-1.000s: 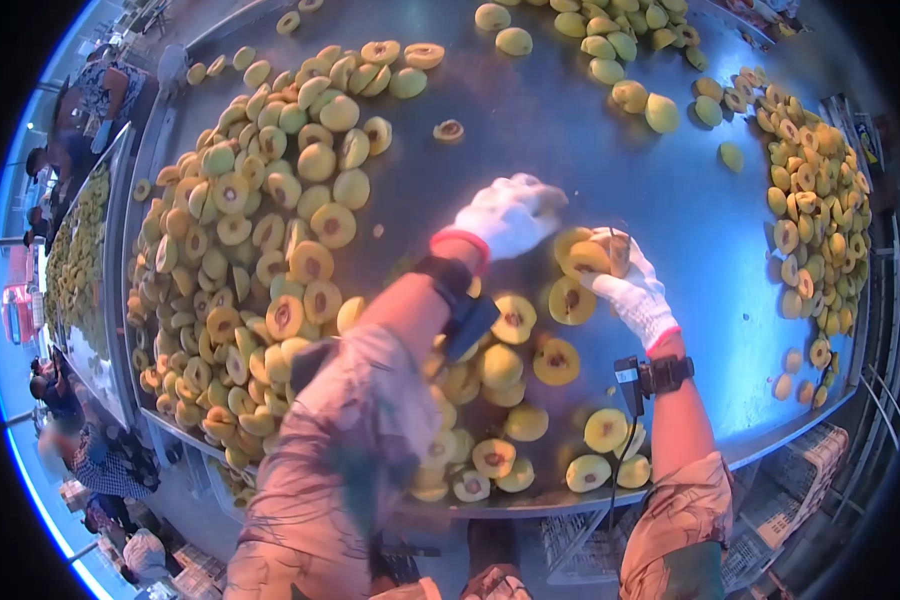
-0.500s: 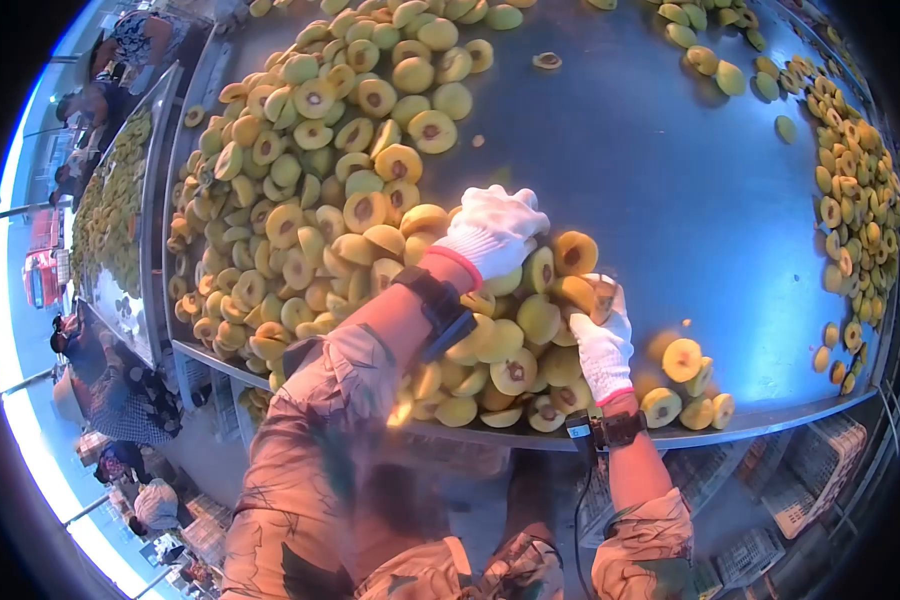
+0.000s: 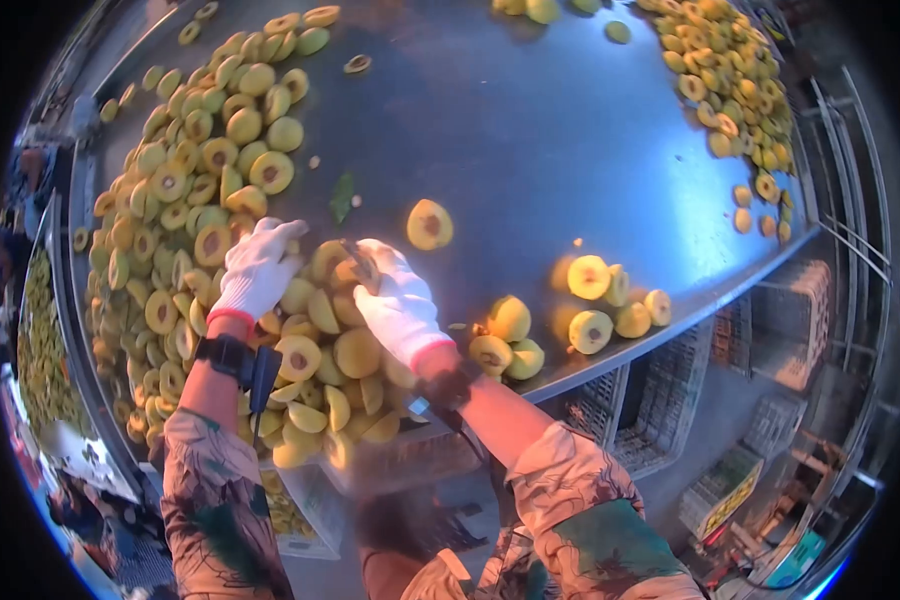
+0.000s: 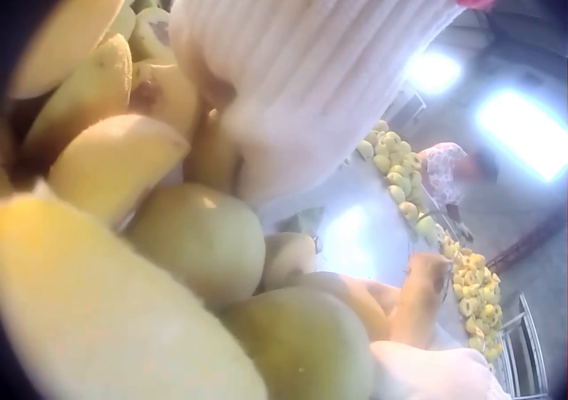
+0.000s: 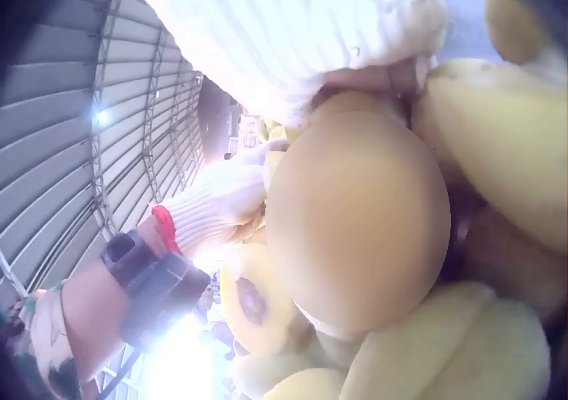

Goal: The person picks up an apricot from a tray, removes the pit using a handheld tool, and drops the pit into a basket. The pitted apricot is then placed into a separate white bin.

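Halved yellow peaches [image 3: 270,172], many with brown stone hollows, lie heaped on the left of a metal table. My left hand [image 3: 260,262], in a white knit glove with a red cuff, is over the heap's right side, thumb and forefinger apart. My right hand [image 3: 398,300], gloved alike, is just right of it, fingertips curled at a peach half [image 3: 348,272]. In the left wrist view its brownish fingertip [image 4: 422,298] shows beside the fruit. A blurred peach half [image 5: 359,222] fills the middle of the right wrist view, close below the glove. The left fingertips are partly hidden among fruit.
A lone peach half [image 3: 430,225] and a green leaf [image 3: 344,198] lie beyond my hands. Small groups of halves [image 3: 590,277] sit by the front edge [image 3: 670,320]. Another heap [image 3: 725,85] lies far right. Plastic crates [image 3: 660,400] stand below the table.
The head view has shifted. Both hands have moved left and nearer the front edge, from the bare metal onto the heap. Scattered halves near the edge have been drawn leftward together.
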Tool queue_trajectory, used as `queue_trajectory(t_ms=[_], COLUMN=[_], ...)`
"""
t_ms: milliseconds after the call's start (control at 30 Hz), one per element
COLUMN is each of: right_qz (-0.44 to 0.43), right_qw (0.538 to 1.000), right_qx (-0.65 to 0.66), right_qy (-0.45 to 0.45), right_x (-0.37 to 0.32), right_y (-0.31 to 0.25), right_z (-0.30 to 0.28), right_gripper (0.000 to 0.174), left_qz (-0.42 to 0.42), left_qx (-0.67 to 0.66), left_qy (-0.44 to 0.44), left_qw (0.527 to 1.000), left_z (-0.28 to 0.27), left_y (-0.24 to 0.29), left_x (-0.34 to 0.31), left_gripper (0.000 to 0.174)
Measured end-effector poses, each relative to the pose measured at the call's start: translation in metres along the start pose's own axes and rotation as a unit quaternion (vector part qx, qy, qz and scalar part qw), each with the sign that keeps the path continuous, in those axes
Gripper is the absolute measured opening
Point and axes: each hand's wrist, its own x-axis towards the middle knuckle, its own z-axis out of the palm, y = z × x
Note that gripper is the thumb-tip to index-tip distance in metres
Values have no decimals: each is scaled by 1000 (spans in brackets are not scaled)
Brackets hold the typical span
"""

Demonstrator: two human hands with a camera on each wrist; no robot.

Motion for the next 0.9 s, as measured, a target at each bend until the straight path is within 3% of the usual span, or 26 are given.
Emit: queue_trajectory(t_ms=[100, 200, 267, 367, 400, 467, 500, 600, 733, 800, 867, 900], right_qz=[-39, 143, 127, 168, 218, 213, 168, 177, 41, 189, 169, 155], right_qw=[993, 970, 964, 961, 959, 960, 966, 954, 933, 905, 913, 918], right_qx=[-51, -138, -196, -164, -131, -136, -147, -151, -103, -142, -120, -185], right_qy=[101, 143, 127, 144, 128, 116, 129, 189, 341, 354, 353, 316], right_x=[-14, -50, -77, -96, -97, -97, -98, -111, -139, -145, -141, -140], right_y=[13, 34, 69, 66, 52, 48, 54, 54, 59, 67, 81, 73], right_z=[-59, -117, -126, -102, -97, -86, -82, -71, -91, -127, -168, -184], right_gripper=[48, 47, 46, 47, 49, 50, 50, 47, 37, 38, 40, 41], left_qz=[-33, -81, -105, -56, -41, -8, -2, 9, 31, 18, 5, -4], left_qx=[-9, -35, -75, -99, -111, -140, -140, -221, -165, -142, -178, -160], left_qy=[3, -49, -48, 21, 47, 99, 125, 164, 159, 159, 188, 200], left_qw=[999, 995, 990, 993, 992, 985, 982, 961, 973, 977, 966, 967], left_z=[-1, -10, -12, -4, -5, -6, -9, -18, -26, -29, -21, -23], left_y=[3, 5, 9, -5, -8, -8, -6, -13, -40, -45, -58, -54], left_x=[-1, 0, 0, -8, -12, -20, -26, -41, -64, -75, -81, -84], left_gripper=[50, 55, 57, 57, 57, 57, 55, 54, 51, 52, 49, 47])
